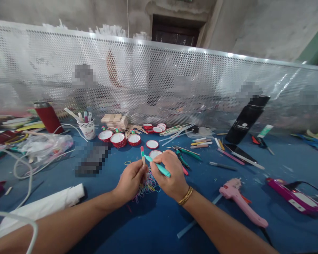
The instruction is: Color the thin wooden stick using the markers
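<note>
Wooden stick (142,154), banded red and green, stands near-upright above the surface (103,222), midway between its near and far edges. Forearms reach in from the near edge; the left hand (131,179) has its grip closed on the stick's lower end, the right hand (172,173), turned inward, pinches a teal marker (160,168), tip at the green band.

Looks like wood on the stick (143,159), smooth plastic on the marker (162,170) and glue gun (245,203), shiny metal on the bracelet (186,196) and holey screen (166,67), crinkly see-through plastic on the bag (53,144), and rough cement on the wall (267,31)
</note>
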### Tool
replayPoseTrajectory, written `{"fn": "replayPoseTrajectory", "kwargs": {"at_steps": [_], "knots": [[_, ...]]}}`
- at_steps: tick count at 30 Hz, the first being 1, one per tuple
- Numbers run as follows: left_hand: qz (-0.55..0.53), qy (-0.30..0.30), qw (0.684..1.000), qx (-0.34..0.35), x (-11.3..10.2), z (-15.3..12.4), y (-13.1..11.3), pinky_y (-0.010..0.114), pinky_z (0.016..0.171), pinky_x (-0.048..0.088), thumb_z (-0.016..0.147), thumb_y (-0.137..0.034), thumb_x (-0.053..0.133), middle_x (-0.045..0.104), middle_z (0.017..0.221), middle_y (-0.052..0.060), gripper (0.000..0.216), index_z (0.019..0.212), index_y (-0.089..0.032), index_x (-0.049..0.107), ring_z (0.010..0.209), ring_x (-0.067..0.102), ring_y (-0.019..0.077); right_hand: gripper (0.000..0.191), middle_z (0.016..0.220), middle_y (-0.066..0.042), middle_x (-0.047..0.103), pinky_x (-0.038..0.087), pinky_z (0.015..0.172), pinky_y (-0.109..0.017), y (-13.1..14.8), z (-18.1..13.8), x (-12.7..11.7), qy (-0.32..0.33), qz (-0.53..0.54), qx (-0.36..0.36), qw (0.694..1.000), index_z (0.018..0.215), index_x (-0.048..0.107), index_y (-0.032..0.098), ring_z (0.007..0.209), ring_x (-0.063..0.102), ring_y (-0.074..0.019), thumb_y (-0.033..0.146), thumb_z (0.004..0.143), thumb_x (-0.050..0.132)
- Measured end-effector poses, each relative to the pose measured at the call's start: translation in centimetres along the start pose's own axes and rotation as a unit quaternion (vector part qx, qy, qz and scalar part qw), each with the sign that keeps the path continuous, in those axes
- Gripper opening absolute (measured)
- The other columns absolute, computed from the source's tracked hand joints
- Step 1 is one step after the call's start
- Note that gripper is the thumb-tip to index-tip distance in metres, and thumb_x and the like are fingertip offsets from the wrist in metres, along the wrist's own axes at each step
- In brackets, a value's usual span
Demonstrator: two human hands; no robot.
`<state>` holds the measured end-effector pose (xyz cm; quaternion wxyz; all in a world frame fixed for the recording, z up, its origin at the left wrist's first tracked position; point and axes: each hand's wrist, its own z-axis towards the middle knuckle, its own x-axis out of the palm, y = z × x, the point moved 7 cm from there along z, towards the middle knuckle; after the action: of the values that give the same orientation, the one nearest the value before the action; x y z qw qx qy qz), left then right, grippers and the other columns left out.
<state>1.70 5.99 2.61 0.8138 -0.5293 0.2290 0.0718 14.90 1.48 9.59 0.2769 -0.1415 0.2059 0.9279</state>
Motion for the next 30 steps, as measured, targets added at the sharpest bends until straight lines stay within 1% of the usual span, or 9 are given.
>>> {"fn": "replayPoseTrajectory", "kwargs": {"at_steps": [2, 4, 8, 13, 18, 25, 30], "knots": [[0.007, 0.001, 1.0, 0.01, -0.03, 0.01, -0.11, 0.024, 0.056, 0.033, 0.095, -0.047, 0.039, 0.049, 0.06, -0.003, 0.04, 0.069, -0.018, 0.048, 0.057, 0.044, 0.012, 0.009, 0.073, 0.0, 0.063, 0.044, 0.083, -0.036, 0.04, -0.03, 0.29, 0.019, 0.0, -0.001, 1.0, 0.08, 0.056, 0.022, 0.072, 0.059, -0.0157, 0.022, 0.089, 0.055], [0.007, -0.001, 1.0, 0.006, -0.07, 0.02, 0.04, 0.024, 0.055, 0.033, 0.095, -0.047, 0.04, 0.048, 0.059, -0.003, 0.04, 0.068, -0.018, 0.048, 0.056, 0.044, 0.012, 0.008, 0.074, 0.0, 0.063, 0.043, 0.084, -0.036, -0.01, -0.06, 0.39, 0.025, -0.005, 0.001, 1.0, 0.081, 0.056, 0.022, 0.073, 0.059, -0.0159, 0.022, 0.089, 0.055], [0.002, 0.0, 1.0, -0.001, 0.05, -0.03, 0.3, 0.024, 0.055, 0.033, 0.096, -0.047, 0.038, 0.049, 0.059, -0.003, 0.041, 0.068, -0.019, 0.047, 0.055, 0.045, 0.0116, 0.007, 0.074, 0.0, 0.062, 0.043, 0.083, -0.036, -0.16, -0.04, 0.01, 0.002, -0.008, 0.003, 1.0, 0.082, 0.055, 0.022, 0.072, 0.058, -0.0155, 0.021, 0.089, 0.057], [-0.007, -0.001, 1.0, -0.003, 0.14, -0.08, 0.16, 0.023, 0.054, 0.033, 0.096, -0.046, 0.039, 0.049, 0.058, -0.003, 0.041, 0.068, -0.018, 0.048, 0.054, 0.045, 0.0118, 0.01, 0.071, 0.001, 0.061, 0.043, 0.083, -0.035, -0.18, -0.04, 0.19, 0.014, 0.001, 0.001, 1.0, 0.079, 0.054, 0.022, 0.069, 0.056, -0.0145, 0.02, 0.088, 0.056], [-0.005, 0.005, 1.0, -0.002, 0.17, -0.04, -0.04, 0.024, 0.054, 0.034, 0.096, -0.046, 0.039, 0.051, 0.056, -0.003, 0.04, 0.068, -0.019, 0.048, 0.053, 0.046, 0.0124, 0.007, 0.073, 0.001, 0.062, 0.044, 0.082, -0.035, -0.12, -0.09, -0.05, -0.01, 0.0, -0.001, 1.0, 0.081, 0.055, 0.022, 0.07, 0.057, -0.0151, 0.02, 0.087, 0.057], [-0.008, 0.003, 1.0, -0.004, 0.22, -0.03, 0.18, 0.024, 0.053, 0.033, 0.096, -0.047, 0.038, 0.05, 0.056, -0.003, 0.041, 0.068, -0.019, 0.048, 0.052, 0.046, 0.0122, 0.008, 0.071, 0.001, 0.061, 0.043, 0.082, -0.035, -0.25, -0.15, 0.31, 0.013, -0.001, 0.005, 1.0, 0.08, 0.055, 0.022, 0.068, 0.056, -0.0143, 0.02, 0.088, 0.057], [0.003, 0.007, 1.0, -0.001, 0.2, -0.06, -0.06, 0.024, 0.055, 0.033, 0.097, -0.045, 0.037, 0.05, 0.058, -0.003, 0.04, 0.069, -0.019, 0.048, 0.054, 0.046, 0.0122, 0.007, 0.073, 0.001, 0.062, 0.044, 0.082, -0.036, -0.17, -0.15, -0.05, -0.005, 0.003, 0.001, 1.0, 0.081, 0.054, 0.022, 0.07, 0.057, -0.015, 0.02, 0.088, 0.057]]}}
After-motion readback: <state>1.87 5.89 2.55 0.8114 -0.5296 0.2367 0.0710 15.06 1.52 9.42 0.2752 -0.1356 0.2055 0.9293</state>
